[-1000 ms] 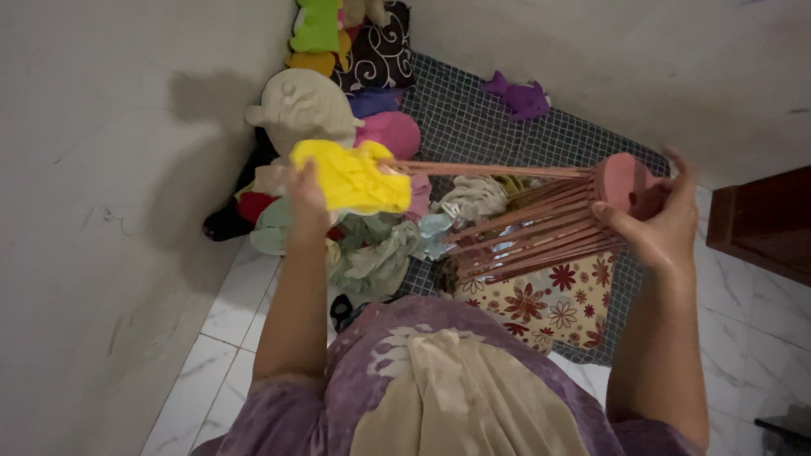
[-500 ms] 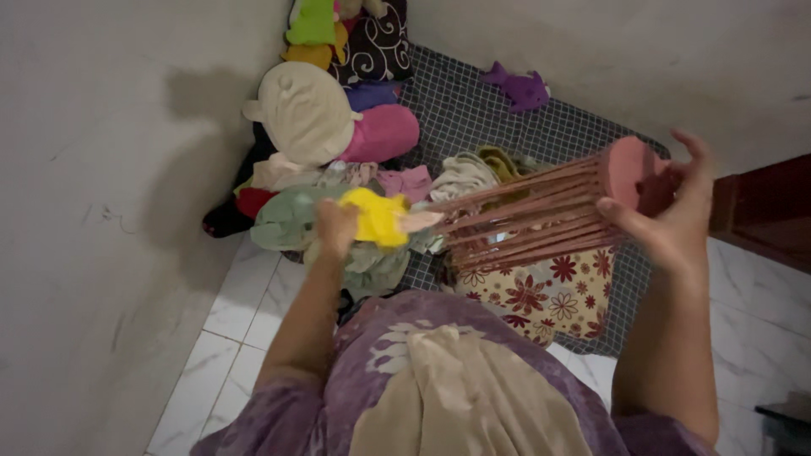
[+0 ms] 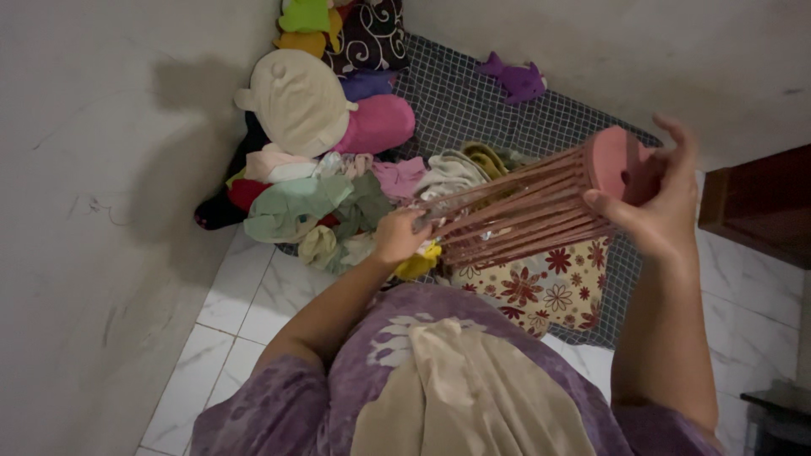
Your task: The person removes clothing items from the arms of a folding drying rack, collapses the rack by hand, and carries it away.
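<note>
Since the earlier frames, the left hand (image 3: 397, 236) has dropped from chest height to the open end of the pink slatted plastic hanger rack (image 3: 528, 211). The yellow cloth (image 3: 420, 264), formerly spread out on the top slat, now shows only as a small bunch just below that hand. The left fingers are curled closed about the slat tips; whether they also grip the yellow cloth cannot be told. The right hand (image 3: 655, 211) remains at the round hub of the rack, with its fingers wrapped part-way around the hub and the fingertips spread. The rack is held in the air, lying almost level between the two hands, above the floral-print cushion (image 3: 549, 291).

Count of items:
- One rack, one yellow cloth.
- One pile of loose clothes (image 3: 338, 207) on the grey checked mattress (image 3: 473, 110), just beyond the left hand; the number of pieces cannot be told.
- One cream round plush toy (image 3: 296, 101), one pink pillow (image 3: 380, 124), one purple plush toy (image 3: 514, 80).
</note>
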